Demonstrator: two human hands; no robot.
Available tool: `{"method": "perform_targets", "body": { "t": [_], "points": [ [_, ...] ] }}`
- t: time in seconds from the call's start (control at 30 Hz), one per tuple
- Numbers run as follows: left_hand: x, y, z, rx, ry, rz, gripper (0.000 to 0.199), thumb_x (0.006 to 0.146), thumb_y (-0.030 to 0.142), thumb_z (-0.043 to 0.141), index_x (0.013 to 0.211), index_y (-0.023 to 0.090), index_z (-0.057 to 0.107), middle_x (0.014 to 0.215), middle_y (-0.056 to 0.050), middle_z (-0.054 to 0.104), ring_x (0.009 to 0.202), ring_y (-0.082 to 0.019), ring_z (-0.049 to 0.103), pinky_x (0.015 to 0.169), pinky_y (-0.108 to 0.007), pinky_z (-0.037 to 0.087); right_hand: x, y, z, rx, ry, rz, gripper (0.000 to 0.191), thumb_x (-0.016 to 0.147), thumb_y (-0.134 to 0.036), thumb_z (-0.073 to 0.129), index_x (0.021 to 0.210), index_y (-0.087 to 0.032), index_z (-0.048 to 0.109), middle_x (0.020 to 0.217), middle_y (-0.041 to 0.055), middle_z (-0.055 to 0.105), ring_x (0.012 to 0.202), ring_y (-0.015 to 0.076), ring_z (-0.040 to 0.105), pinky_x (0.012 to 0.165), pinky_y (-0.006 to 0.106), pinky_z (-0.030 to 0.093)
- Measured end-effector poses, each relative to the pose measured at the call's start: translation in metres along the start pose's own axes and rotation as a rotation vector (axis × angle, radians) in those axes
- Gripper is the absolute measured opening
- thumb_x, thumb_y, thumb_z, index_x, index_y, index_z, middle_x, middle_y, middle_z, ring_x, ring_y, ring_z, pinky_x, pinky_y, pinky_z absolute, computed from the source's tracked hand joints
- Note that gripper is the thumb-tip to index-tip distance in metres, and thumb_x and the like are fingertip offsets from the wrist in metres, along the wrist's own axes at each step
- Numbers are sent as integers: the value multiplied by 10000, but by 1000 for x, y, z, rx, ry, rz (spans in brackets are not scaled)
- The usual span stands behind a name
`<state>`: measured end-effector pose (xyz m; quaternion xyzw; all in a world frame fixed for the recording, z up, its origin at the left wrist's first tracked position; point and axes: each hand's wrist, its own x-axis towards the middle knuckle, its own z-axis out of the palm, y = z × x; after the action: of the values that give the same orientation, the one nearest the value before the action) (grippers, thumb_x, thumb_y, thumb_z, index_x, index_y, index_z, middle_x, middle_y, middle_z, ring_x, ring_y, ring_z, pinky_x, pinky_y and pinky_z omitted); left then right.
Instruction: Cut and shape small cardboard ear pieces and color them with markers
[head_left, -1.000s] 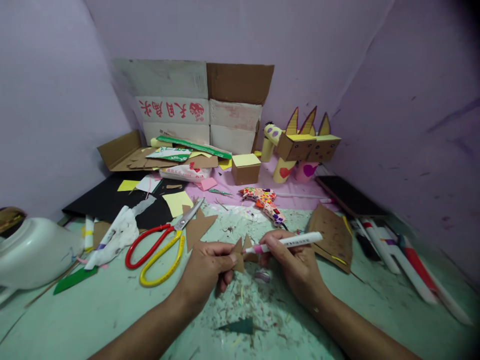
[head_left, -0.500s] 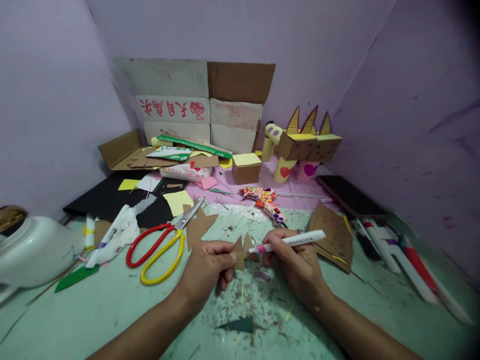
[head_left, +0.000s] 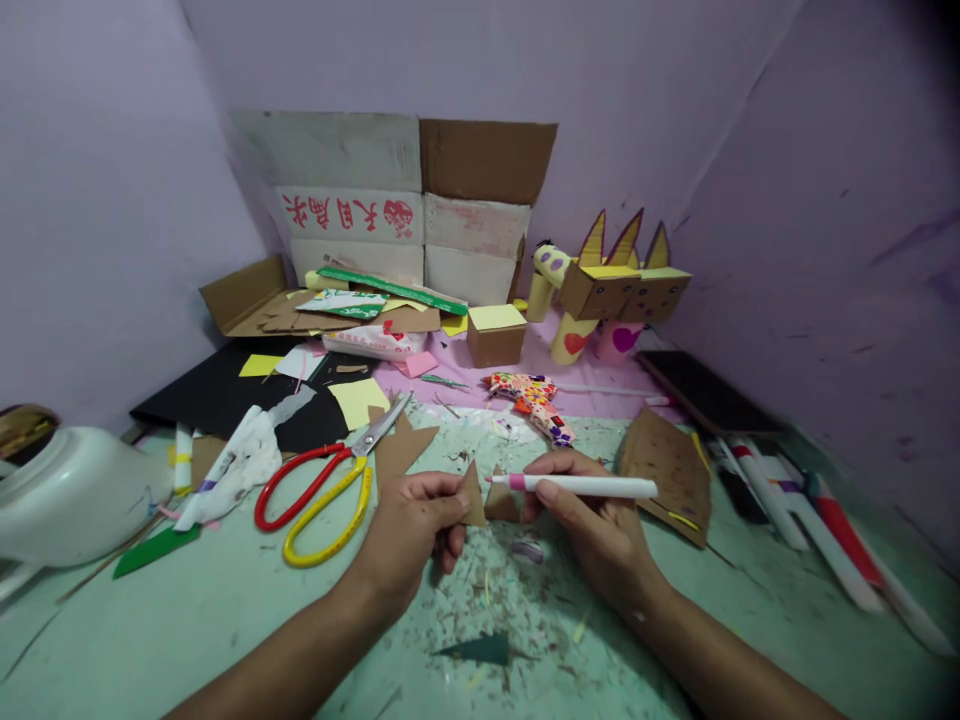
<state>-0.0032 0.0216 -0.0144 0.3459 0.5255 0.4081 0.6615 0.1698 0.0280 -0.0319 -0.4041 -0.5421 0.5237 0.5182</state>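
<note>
My left hand (head_left: 412, 530) is closed, pinching a small brown cardboard triangle (head_left: 472, 497) with its point upward. In my right hand (head_left: 589, 520) is a white marker (head_left: 600, 487) with a pink collar, its tip pointing left, just short of the triangle. A second cardboard piece (head_left: 502, 498) stands out just left of my right fingers; whether they touch it I cannot tell. Scissors (head_left: 352, 460) with one red and one yellow handle lie slightly spread to the left of my left hand, over a larger cardboard scrap (head_left: 409, 440).
A white teapot-like vessel (head_left: 75, 500) stands at far left. Several markers (head_left: 780, 500) and a cardboard piece (head_left: 667, 475) lie to the right. A hot glue gun with flowered covering (head_left: 532, 395), a small box (head_left: 496, 338) and cardboard animal figures (head_left: 611, 290) stand behind.
The marker has tilted flatter, and its tip has shifted slightly left and up. The triangle in my left hand has turned a little. The camera view has shifted slightly.
</note>
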Motion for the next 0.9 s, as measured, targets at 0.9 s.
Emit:
{"method": "perform_targets", "body": {
  "t": [0.9],
  "points": [
    [-3,1,1,17,13,0,173,588,270,634,628,102,639,344,22,471,274,-55,347,305,-169,242,-5,-6,0,-131,-73,97,155,730,-310,618,697,-161,643,522,22,632,466,144,553,445,236,413]
  ]
}}
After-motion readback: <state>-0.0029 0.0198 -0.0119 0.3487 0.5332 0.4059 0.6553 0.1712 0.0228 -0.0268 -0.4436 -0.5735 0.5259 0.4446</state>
